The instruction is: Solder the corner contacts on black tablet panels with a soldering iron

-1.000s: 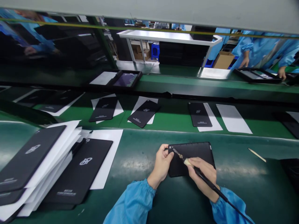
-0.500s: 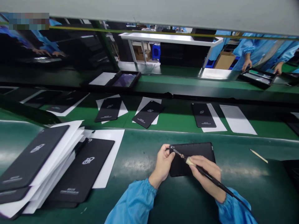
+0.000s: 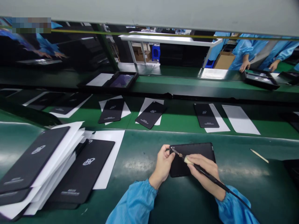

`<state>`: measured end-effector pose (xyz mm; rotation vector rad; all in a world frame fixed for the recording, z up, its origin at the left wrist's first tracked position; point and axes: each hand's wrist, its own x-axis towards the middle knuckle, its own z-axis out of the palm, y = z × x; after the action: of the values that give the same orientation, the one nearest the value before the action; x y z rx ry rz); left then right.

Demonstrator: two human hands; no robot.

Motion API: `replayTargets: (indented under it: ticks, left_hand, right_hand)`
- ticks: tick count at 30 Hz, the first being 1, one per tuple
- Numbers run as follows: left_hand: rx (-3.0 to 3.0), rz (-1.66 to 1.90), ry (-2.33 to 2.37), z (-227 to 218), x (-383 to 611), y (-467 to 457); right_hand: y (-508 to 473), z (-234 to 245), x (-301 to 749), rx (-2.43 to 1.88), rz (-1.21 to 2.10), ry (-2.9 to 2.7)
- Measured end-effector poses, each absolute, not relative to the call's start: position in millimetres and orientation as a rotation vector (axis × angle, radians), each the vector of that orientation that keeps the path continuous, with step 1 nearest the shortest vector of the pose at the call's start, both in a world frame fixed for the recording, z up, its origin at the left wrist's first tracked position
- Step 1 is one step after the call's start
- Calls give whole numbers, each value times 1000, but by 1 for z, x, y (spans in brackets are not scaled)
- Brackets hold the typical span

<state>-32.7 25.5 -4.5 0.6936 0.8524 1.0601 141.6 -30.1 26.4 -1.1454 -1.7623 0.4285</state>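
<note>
Pinched at its upper left corner by my left hand (image 3: pixel 162 166), a black tablet back cover (image 3: pixel 198 149) lies inner side up on the green bench. My right hand (image 3: pixel 206 174) grips a soldering iron (image 3: pixel 187 159) like a pen, its black cord trailing over the wrist. The iron's tip is at the cover's upper left corner, close to my left thumb and forefinger. Whatever small part sits under the tip is too small to make out.
On the left, black covers (image 3: pixel 35 155) are stacked with white sheets (image 3: pixel 109 158). A thin wooden stick (image 3: pixel 259 155) lies at right. Beyond runs a green belt (image 3: pixel 177 118) with more covers on sheets. A co-worker's hands (image 3: pixel 245 65) are at a black tray (image 3: pixel 260 79).
The covers and sheets on the belt have shifted slightly right. My hands have barely moved; the iron has tilted a little. At the far right, the co-worker's hands and tray have shifted.
</note>
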Motion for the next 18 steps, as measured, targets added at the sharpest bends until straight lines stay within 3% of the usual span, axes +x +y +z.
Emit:
replayTargets:
  ticks: [9, 18]
  left_hand:
    - [657, 1053, 864, -1, -33, 28]
    - [670, 961, 920, 3, -36, 38]
  right_hand:
    - [-20, 32, 191, -1239, 75, -1692]
    - [9, -4, 243, -1522, -83, -1889]
